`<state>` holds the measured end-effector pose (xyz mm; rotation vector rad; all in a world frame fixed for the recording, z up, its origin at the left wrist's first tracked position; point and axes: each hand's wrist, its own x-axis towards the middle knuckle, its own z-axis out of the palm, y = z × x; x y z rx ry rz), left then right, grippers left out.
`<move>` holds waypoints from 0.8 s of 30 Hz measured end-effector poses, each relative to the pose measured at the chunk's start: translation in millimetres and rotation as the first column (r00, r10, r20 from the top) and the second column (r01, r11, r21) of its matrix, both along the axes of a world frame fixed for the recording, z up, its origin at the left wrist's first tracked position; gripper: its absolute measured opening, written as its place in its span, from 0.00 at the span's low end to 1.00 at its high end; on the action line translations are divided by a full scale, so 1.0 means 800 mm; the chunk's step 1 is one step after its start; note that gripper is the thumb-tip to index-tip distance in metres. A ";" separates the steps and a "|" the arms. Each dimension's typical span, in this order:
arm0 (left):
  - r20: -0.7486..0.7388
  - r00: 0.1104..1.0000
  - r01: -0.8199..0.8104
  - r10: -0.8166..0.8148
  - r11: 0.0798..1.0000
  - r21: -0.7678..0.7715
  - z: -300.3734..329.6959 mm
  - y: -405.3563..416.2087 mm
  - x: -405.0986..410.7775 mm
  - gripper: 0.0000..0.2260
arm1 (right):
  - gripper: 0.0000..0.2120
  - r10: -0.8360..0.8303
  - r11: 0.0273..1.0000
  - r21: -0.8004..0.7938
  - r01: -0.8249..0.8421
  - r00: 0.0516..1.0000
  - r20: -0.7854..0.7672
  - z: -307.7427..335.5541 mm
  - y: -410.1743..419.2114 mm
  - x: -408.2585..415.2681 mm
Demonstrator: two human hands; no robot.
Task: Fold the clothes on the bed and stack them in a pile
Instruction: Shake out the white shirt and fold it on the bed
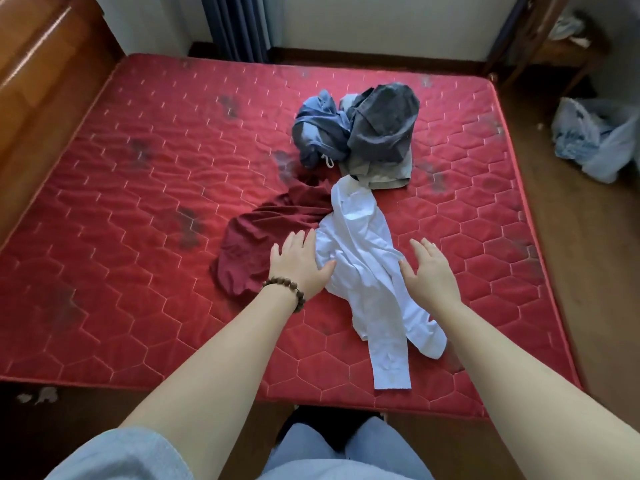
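Clothes: four crumpled garments are seen on the bed (138, 188); nothing is folded yet
White shirt (360, 258): lies nearest the front edge, one sleeve reaching toward it; its upper part overlaps the maroon garment (273, 226)
Blue garment (318, 129) and grey garment (384, 126): heaped together farther back
Left hand (299, 263): fingers straight and spread, laid on the shirt's left edge; nothing is gripped
Right hand (431, 268): fingers straight and relaxed, beside the shirt; contact cannot be told
Risk: the maroon garment may be dragged along if the shirt is pulled; creases may be folded in if the shirt is not flattened first
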<state>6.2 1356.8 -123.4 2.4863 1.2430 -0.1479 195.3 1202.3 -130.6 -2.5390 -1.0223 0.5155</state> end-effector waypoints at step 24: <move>-0.085 0.992 -0.092 0.092 0.996 0.006 -0.303 0.214 0.242 0.39 | 0.37 -0.113 0.990 -0.106 0.091 0.968 -0.223 -0.296 0.259 0.185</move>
